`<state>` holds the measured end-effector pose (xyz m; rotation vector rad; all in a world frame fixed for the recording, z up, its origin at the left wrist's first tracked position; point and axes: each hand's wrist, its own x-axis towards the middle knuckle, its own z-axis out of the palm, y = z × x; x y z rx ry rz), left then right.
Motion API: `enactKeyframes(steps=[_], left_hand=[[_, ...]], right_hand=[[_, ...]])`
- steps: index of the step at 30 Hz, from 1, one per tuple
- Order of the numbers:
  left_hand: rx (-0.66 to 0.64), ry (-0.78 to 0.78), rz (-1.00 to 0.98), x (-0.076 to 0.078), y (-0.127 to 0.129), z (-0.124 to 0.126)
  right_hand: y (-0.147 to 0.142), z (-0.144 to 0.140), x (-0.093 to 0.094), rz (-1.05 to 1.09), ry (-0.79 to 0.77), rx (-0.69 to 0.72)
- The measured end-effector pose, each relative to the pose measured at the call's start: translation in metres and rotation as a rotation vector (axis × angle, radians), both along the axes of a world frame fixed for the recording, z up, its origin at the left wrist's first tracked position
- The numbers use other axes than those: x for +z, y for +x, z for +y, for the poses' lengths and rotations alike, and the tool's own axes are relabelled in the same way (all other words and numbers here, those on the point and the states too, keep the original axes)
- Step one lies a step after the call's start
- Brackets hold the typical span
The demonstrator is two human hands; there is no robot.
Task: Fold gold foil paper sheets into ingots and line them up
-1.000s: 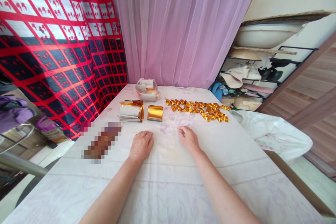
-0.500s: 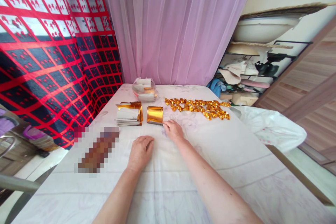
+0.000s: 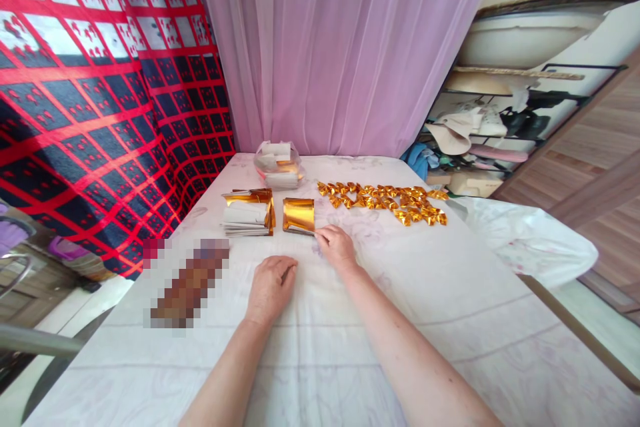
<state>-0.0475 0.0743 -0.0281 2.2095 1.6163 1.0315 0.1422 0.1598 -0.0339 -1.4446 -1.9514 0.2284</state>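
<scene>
A right hand (image 3: 336, 247) pinches the near corner of a gold foil sheet (image 3: 299, 215) on the tabletop (image 3: 450, 293), its fingers closed on it, while the left hand (image 3: 270, 287) lies flat, holding nothing, before a clear bowl (image 3: 278, 165) of folded paper slips.

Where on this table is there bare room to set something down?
Bare cloth lies right of the right hand, below the folded gold pieces, and on the table between the forearms. It is crowded around the gold sheet, paper stack and bowl.
</scene>
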Motion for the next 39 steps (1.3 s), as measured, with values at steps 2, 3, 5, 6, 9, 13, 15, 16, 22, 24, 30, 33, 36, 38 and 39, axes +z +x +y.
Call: enactKeyframes(steps=[2, 3, 5, 6, 9, 13, 15, 16, 22, 24, 30, 33, 36, 38, 39], left_hand=[[0.000, -0.001, 0.000, 0.000, 0.000, 0.000], [0.002, -0.001, -0.001, 0.000, 0.000, 0.000], [0.003, -0.003, -0.002, -0.001, 0.000, 0.000], [0.004, -0.004, -0.003, -0.001, 0.000, 0.000], [0.003, -0.008, -0.006, -0.001, -0.001, 0.000], [0.000, -0.009, -0.012, 0.000, -0.001, 0.001], [-0.002, -0.010, -0.015, 0.000, -0.001, 0.001], [-0.002, -0.011, -0.016, 0.001, -0.002, 0.002], [-0.005, -0.024, -0.015, 0.000, -0.004, 0.004], [-0.002, -0.026, -0.015, 0.000, -0.004, 0.004], [0.011, -0.024, 0.007, -0.003, -0.006, 0.005], [0.016, -0.021, 0.031, -0.003, -0.007, 0.006], [0.020, -0.014, 0.058, -0.001, -0.007, 0.006], [0.021, -0.007, 0.076, 0.000, -0.007, 0.006], [0.021, -0.003, 0.085, 0.001, -0.007, 0.006]], right_hand=[[0.001, 0.001, -0.001, 0.023, -0.003, -0.008], [0.001, 0.002, -0.001, 0.034, -0.006, -0.013], [0.001, 0.003, -0.001, 0.057, -0.014, -0.021], [0.001, 0.003, -0.002, 0.069, -0.019, -0.021], [0.002, 0.003, -0.001, 0.109, -0.034, -0.001], [0.007, -0.001, 0.001, 0.169, -0.043, 0.049], [0.011, -0.005, 0.004, 0.199, -0.045, 0.060], [0.013, -0.006, 0.005, 0.214, -0.046, 0.061], [0.028, -0.016, 0.019, 0.342, -0.028, -0.032], [0.035, -0.023, 0.025, 0.405, -0.017, -0.089], [0.068, -0.053, 0.037, 0.640, -0.067, -0.186], [0.083, -0.067, 0.037, 0.794, -0.160, -0.179], [0.096, -0.076, 0.035, 0.930, -0.253, -0.172], [0.104, -0.079, 0.031, 0.980, -0.301, -0.188], [0.109, -0.080, 0.029, 0.992, -0.319, -0.203]])
